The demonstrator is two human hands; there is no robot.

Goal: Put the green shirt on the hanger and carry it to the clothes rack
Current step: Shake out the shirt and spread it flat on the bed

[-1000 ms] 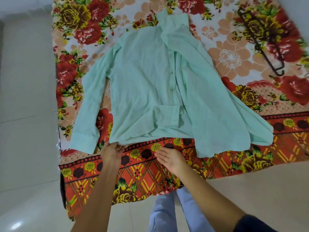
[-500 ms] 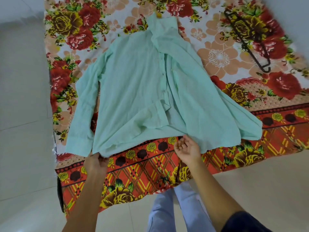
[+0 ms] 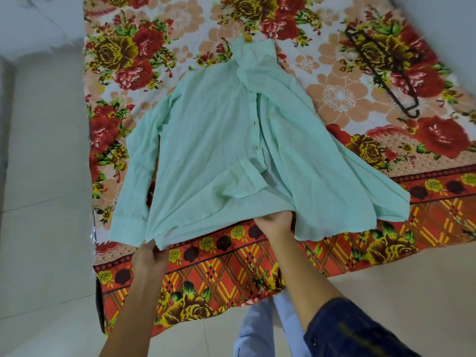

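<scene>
Left hand (image 3: 152,256) pinching hem corner of green shirt (image 3: 219,140), spread flat on floral bedsheet (image 3: 219,274). Right hand (image 3: 274,222) closed on mid hem. Risk: bunching if tugged unevenly. Hanger (image 3: 386,73) far right, untouched.

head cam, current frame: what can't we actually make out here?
- Right hand fingers: under the pale green button-up shirt hem, grip unclear.
- Left hand fingertips: tucked at the hem corner.
- Thin dark wire hanger: outline lost against the floral bedsheet.
- Clothes rack: outside the frame.
</scene>
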